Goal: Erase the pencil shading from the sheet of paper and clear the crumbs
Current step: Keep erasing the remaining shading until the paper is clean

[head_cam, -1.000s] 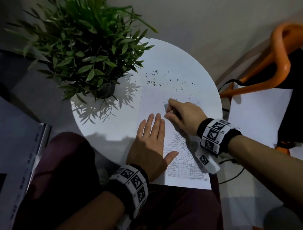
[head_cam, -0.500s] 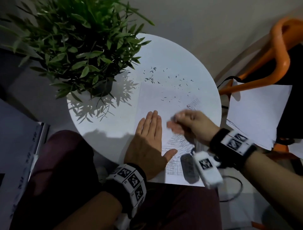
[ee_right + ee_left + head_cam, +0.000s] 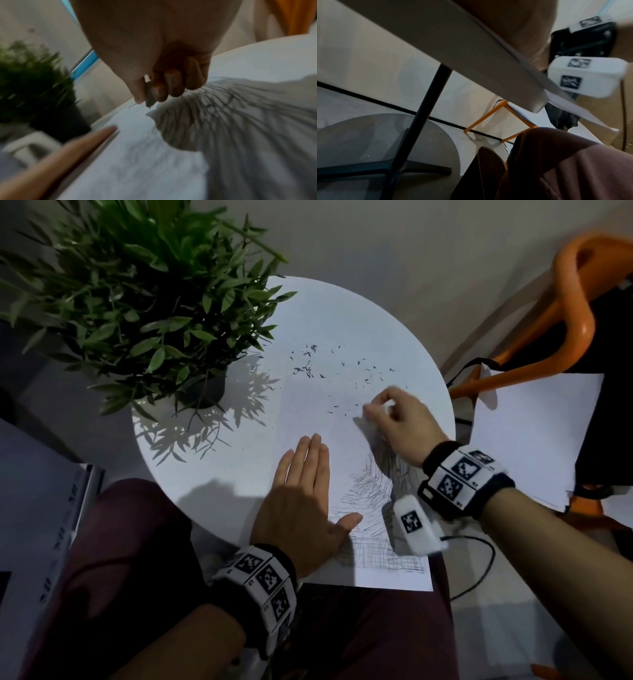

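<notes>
A white sheet of paper [image 3: 318, 422] lies on the round white table [image 3: 342, 313], its near edge hanging over the rim. Pencil shading [image 3: 368, 501] covers its lower right part, also blurred in the right wrist view as shading [image 3: 240, 115]. Dark eraser crumbs [image 3: 308, 368] are scattered over the sheet's far end. My right hand [image 3: 394, 419] pinches a small dark-edged eraser [image 3: 149, 94] against the paper near the right edge. My left hand [image 3: 301, 501] lies flat on the sheet with straight fingers, left of the shading.
A potted green plant [image 3: 137, 302] stands on the table's left side. An orange chair [image 3: 575, 313] with white sheets [image 3: 534, 433] on it is to the right. My maroon-clad legs [image 3: 342, 631] are under the table's near edge. A dark table leg [image 3: 423, 115] shows below.
My right hand with the eraser moved down and right across the shading, then swung back up toward the sheet's far right part. The left hand stayed flat on the paper.
</notes>
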Tool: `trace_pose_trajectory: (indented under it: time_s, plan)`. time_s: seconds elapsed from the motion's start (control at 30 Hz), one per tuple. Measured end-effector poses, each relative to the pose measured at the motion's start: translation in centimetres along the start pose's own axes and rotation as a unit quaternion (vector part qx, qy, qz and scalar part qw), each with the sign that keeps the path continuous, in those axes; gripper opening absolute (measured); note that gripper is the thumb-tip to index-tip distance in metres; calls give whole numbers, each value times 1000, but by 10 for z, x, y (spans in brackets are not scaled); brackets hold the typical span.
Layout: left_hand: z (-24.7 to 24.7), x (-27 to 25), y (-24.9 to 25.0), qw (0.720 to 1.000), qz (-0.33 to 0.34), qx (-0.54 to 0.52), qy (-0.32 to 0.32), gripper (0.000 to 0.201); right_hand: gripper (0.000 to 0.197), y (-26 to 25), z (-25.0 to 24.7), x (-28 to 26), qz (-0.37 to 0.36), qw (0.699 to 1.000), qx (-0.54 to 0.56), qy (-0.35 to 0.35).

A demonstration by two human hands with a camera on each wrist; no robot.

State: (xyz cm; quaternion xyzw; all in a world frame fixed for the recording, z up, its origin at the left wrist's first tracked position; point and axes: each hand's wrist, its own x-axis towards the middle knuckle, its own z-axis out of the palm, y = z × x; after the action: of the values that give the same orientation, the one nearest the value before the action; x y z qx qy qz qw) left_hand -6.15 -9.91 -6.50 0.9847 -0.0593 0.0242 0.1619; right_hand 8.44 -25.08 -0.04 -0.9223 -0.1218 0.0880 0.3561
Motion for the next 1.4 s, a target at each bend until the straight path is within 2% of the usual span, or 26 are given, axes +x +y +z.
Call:
trace_pose_trajectory:
  time_s: [0.07,0.13,0.2,0.33,0.5,0.63,0.73,0.87,0.93,1.0,1.07,1.13,1.27,1.4]
  plan:
    - [1,0,-1,1000,8,-11,17,99,20,3,4,-18,-42,991,-104,-79]
    - [3,-1,-1,999,16,-16,24,96,18,0,12,-36,-112,977,-131,-122]
    - [4,-2,-2,999,19,-14,23,95,20,-1,22,-45,-167,967,-135,-139]
    - [3,-4,-2,1000,19,-3,5,95,20,3,23,-44,-215,947,-191,-142]
    - [1,-2,-3,1000,12,9,-11,99,27,17,-1,-8,-144,951,-266,-65]
    - [1,-4,-3,1000,11,4,-14,97,19,4,16,-32,-192,948,-211,-139]
    - [2,-2,-3,1000,14,2,-24,97,20,9,11,-29,-207,936,-256,-124]
    - [-1,-2,-2,999,14,7,-38,97,20,16,-7,-2,-117,940,-314,-67]
    - [-2,-2,-1,999,13,8,-38,98,21,17,-11,-5,-69,967,-243,-36]
    - [-3,-1,-1,999,9,6,-49,98,18,22,-12,-18,-24,994,-107,-1]
    - [-8,1,-1,997,9,1,-70,100,15,27,-12,-35,13,999,-35,9]
    - [-17,5,-1,992,10,18,-121,98,9,32,-9,-48,38,999,-14,-5]
    - [-46,16,3,973,19,71,-220,86,11,38,-5,-56,20,999,-46,-9]
    - [-66,47,6,959,76,164,-220,82,17,29,-3,-52,-21,992,-123,-33]
